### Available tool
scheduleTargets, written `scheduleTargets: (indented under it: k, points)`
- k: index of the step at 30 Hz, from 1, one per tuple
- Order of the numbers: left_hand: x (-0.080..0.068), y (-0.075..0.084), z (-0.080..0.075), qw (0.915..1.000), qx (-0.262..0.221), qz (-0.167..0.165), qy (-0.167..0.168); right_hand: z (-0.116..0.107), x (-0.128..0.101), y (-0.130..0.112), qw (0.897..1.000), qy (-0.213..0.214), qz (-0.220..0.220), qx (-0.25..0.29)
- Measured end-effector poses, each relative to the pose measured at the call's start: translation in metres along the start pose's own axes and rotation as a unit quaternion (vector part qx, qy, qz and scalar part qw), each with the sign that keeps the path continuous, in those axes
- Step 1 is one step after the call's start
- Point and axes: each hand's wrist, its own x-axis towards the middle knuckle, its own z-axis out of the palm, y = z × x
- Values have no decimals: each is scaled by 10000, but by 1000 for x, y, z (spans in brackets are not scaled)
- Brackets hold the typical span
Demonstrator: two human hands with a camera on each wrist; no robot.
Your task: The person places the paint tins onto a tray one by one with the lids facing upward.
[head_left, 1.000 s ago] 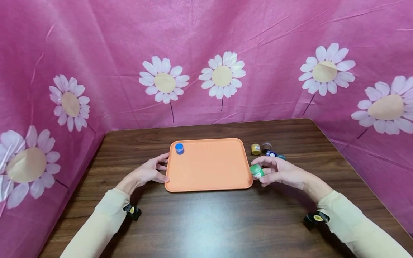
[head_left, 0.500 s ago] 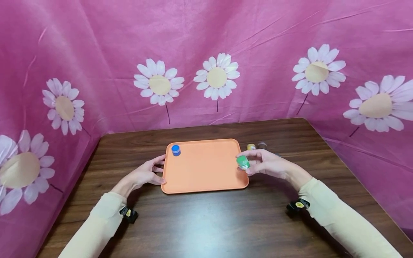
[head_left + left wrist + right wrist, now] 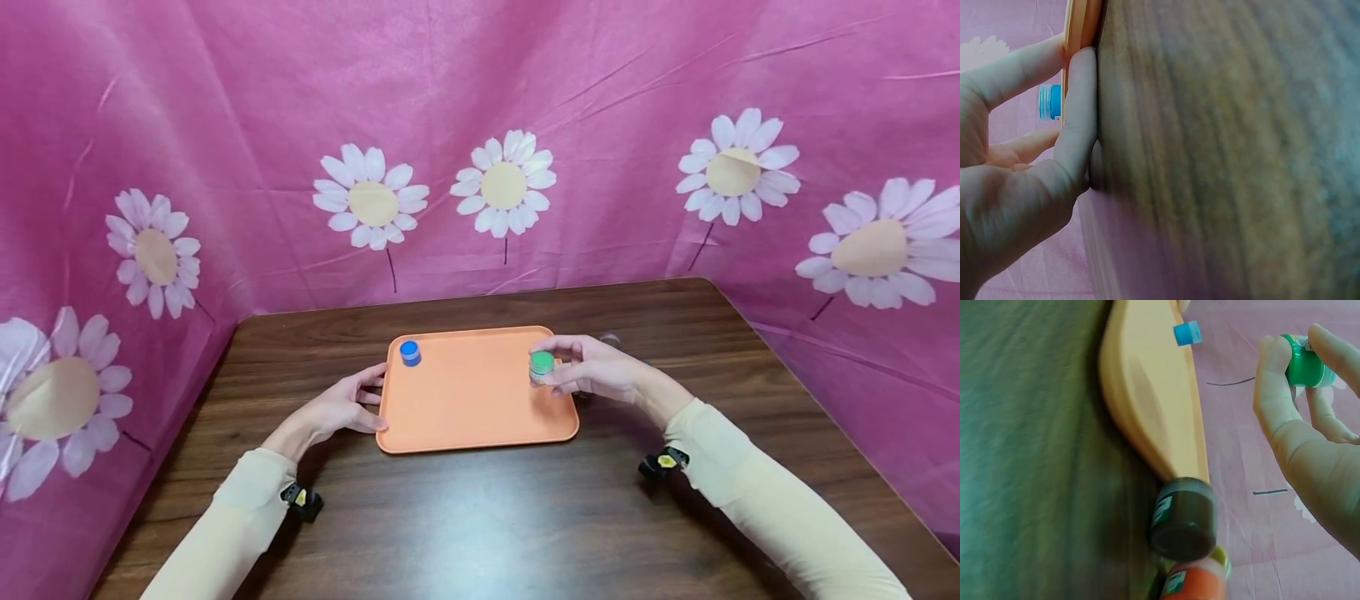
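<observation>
My right hand point(image 3: 603, 371) pinches a small green paint jar point(image 3: 542, 365) between thumb and fingers, held over the right part of an orange tray point(image 3: 465, 408). The right wrist view has this jar upright-side tilted in the frame, raised well off the tray. My left hand point(image 3: 341, 410) rests at the tray's left edge with fingers spread, thumb and fingertips touching the rim. A blue paint jar point(image 3: 409, 353) stands in the tray's far left corner.
Right of the tray, partly hidden behind my right hand, are more jars: a dark brown one point(image 3: 1184, 519), an orange one point(image 3: 1194, 586) and a yellow one point(image 3: 1221, 556). The wooden table point(image 3: 465, 517) meets a pink flowered cloth point(image 3: 615, 208) behind and at the sides.
My right hand has carried the green jar leftward from beside the tray's right edge to over the tray. My left hand stays at the tray's left edge.
</observation>
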Motion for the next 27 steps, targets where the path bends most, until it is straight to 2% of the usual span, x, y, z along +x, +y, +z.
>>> scheduleTargets:
  k: [4, 13, 27]
  points:
    - [0, -1, 0, 10000, -30, 27, 31, 3, 9, -6, 10000, 29, -26, -66]
    - [-1, 0, 1, 10000, -26, 9, 73, 17, 28, -15, 9985, -391, -370, 64]
    - [-1, 1, 1, 10000, -62, 3, 78, 33, 62, -21, 9992, -266, -255, -183]
